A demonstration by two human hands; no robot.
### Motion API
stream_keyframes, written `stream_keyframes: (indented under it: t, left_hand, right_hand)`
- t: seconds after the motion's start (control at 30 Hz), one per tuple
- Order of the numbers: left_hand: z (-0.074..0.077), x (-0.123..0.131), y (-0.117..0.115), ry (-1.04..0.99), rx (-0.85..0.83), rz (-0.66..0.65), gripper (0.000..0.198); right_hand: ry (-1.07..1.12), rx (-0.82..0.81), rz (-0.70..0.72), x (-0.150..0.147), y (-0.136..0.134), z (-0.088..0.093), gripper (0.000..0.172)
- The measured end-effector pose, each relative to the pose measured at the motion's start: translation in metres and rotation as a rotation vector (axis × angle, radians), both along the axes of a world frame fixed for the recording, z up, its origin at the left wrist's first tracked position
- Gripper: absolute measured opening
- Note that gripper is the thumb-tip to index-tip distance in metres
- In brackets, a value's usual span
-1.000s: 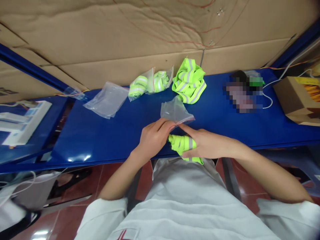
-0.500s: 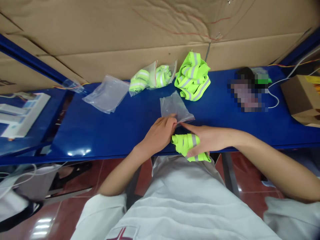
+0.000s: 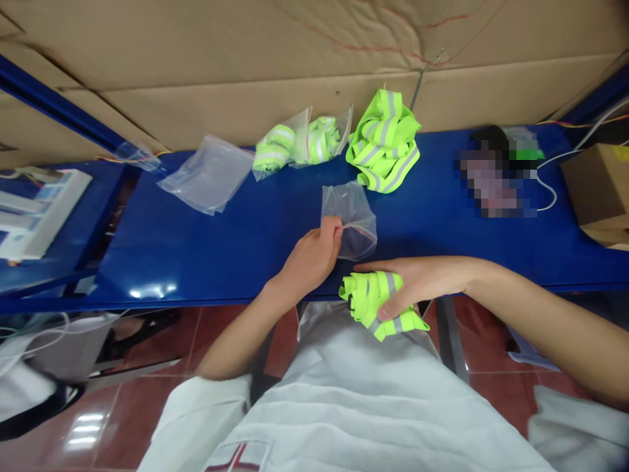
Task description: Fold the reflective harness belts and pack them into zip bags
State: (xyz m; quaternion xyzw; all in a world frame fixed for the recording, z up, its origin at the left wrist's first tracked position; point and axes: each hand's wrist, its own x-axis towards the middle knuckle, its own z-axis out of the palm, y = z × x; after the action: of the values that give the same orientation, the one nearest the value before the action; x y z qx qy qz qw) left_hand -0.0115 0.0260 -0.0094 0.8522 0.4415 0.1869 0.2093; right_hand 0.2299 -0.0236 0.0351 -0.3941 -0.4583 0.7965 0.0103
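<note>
I'd call this a workshop: a long blue bench [image 3: 236,242] under the left hand [image 3: 314,259], cardboard sheets [image 3: 221,59] beyond it between blue posts [image 3: 69,98], a cardboard box [image 3: 592,187] beyond and right of the right hand [image 3: 417,282], red floor tiles [image 3: 132,413] (quite shiny) below both.

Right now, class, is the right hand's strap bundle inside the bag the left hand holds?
No, the right hand holds the strap bundle outside the clear bag in the left hand.

Rolled neon-yellow strap [image 3: 364,295] — grey-banded, bunched, end protruding; clear bag [image 3: 350,204] just beyond — mouth parted.
</note>
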Motion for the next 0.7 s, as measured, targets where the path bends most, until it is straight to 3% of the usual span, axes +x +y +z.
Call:
stream_keyframes:
  t: [0.1, 0.23, 0.3, 0.37, 0.47, 0.6, 0.67, 0.7]
  left_hand:
    - [0.001, -0.001, -0.004, -0.020, 0.021, -0.040, 0.021]
    - [-0.001, -0.003, -0.014, -0.176, 0.199, -0.049, 0.013]
    - [-0.003, -0.003, -0.019, -0.239, 0.356, -0.017, 0.010]
    - [-0.004, -0.001, -0.021, -0.238, 0.448, -0.023, 0.009]
    - [-0.002, 0.003, -0.023, -0.192, 0.479, -0.072, 0.012]
    - [0.003, 0.006, -0.025, -0.190, 0.509, -0.107, 0.015]
    - [0.003, 0.006, -0.028, -0.314, 0.496, -0.021, 0.017]
    - [0.003, 0.006, -0.029, -0.432, 0.447, 0.065, 0.027]
  right_hand:
    - [0.125, 0.001, -0.129, -0.005, -0.010, -0.003, 0.068]
    - [0.210, -0.040, -0.550, -0.010, -0.016, -0.015, 0.059]
    - [0.204, -0.037, -0.666, -0.011, -0.015, -0.021, 0.060]
    - [0.159, 0.007, -0.753, -0.011, -0.013, -0.024, 0.072]
    - [0.086, 0.130, -0.820, -0.010, -0.010, -0.026, 0.087]
    - [0.077, 0.246, -0.765, -0.008, -0.006, -0.026, 0.070]
    - [0.097, 0.254, -0.773, -0.007, -0.006, -0.024, 0.069]
    - [0.119, 0.254, -0.791, -0.007, -0.006, -0.023, 0.069]
